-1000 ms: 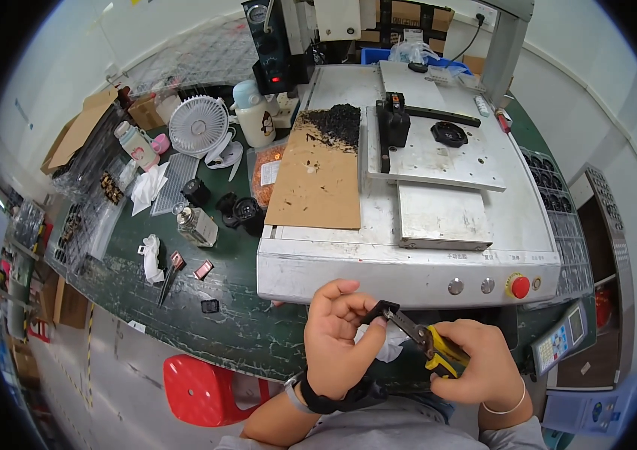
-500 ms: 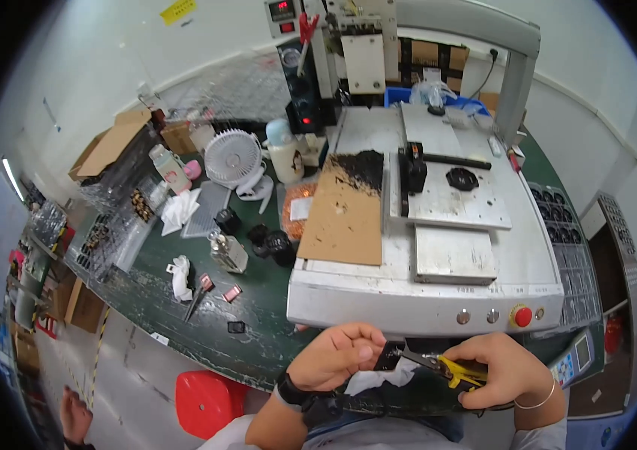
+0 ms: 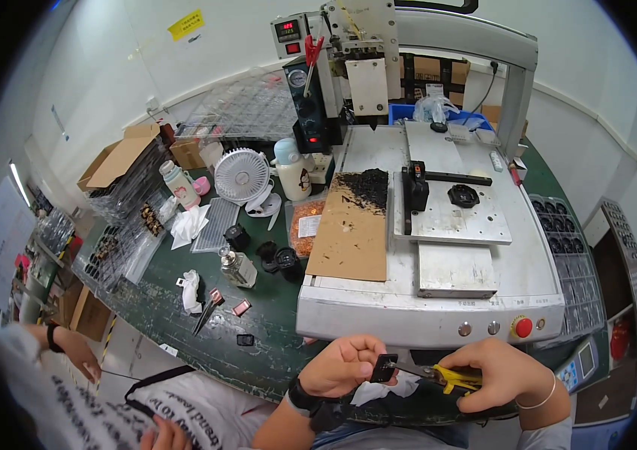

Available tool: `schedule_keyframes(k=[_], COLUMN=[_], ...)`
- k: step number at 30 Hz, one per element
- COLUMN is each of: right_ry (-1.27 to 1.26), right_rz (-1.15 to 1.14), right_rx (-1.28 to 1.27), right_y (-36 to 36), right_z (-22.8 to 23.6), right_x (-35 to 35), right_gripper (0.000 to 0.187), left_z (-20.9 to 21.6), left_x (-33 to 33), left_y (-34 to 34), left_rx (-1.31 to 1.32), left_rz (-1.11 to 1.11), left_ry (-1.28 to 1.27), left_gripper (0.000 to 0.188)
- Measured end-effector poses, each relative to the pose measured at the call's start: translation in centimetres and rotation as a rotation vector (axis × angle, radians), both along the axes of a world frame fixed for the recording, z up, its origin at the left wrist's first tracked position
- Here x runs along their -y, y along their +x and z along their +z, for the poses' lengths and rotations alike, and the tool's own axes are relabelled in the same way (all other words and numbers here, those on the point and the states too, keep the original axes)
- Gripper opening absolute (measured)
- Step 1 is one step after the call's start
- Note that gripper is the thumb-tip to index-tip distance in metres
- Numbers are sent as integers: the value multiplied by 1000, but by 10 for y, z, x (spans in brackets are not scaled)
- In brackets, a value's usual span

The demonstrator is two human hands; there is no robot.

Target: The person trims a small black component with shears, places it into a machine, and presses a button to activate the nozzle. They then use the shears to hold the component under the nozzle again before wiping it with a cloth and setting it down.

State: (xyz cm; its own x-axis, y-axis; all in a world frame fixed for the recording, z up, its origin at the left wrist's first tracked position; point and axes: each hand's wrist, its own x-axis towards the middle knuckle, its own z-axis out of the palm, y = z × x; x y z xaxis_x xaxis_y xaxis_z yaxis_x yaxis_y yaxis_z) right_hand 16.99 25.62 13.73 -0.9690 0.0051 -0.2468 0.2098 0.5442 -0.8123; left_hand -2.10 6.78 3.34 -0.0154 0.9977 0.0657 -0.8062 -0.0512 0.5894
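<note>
Near the table's front edge, my left hand (image 3: 342, 367) pinches a small black rectangular part (image 3: 384, 368) between thumb and fingers. My right hand (image 3: 504, 376) is wrapped round yellow-handled pliers (image 3: 453, 379), their metal jaws pointing left and reaching the part's right side. Whether the jaws grip the part is too small to tell. A crumpled white tissue (image 3: 387, 391) shows just below the part. On the green table (image 3: 266, 371) to the left lie another small black rectangular piece (image 3: 245, 340), a pinkish piece (image 3: 241, 307) and tweezers (image 3: 202, 319).
A white bench machine (image 3: 378, 319) stands ahead, with cardboard (image 3: 348, 247) bearing black scraps. Leftward are a glass bottle (image 3: 237, 268), a fan (image 3: 243, 177) and a cartoon flask (image 3: 292, 172). Another person (image 3: 206, 405) is close at my left. Trays of black parts (image 3: 558, 225) sit at right.
Another person has come in at the lower left, covering the red stool. The scene sits slightly lower in the picture. My hands keep the part and pliers together, the pliers' handles now closer together.
</note>
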Motion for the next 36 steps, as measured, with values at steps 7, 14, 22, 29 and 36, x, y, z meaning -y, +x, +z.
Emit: schedule_keyframes(k=[7, 14, 22, 29, 36], right_ry=[8, 105, -284, -684, -598], right_rz=[33, -10, 4, -85, -135], right_rx=[30, -9, -84, -47, -210], right_y=[-3, 3, 11, 7, -1], right_z=[0, -4, -24, -49, -51], right_x=[4, 7, 40, 54, 64], right_gripper=[50, 56, 59, 58, 53], left_z=[-6, 2, 4, 7, 9], left_x=[3, 8, 2, -3, -5], left_y=[-2, -2, 16, 30, 36], left_rx=[-18, 53, 194, 194, 165], left_rz=[6, 78, 432, 489, 530], left_ry=[-31, 57, 265, 333, 338], left_gripper=[36, 35, 43, 48, 46])
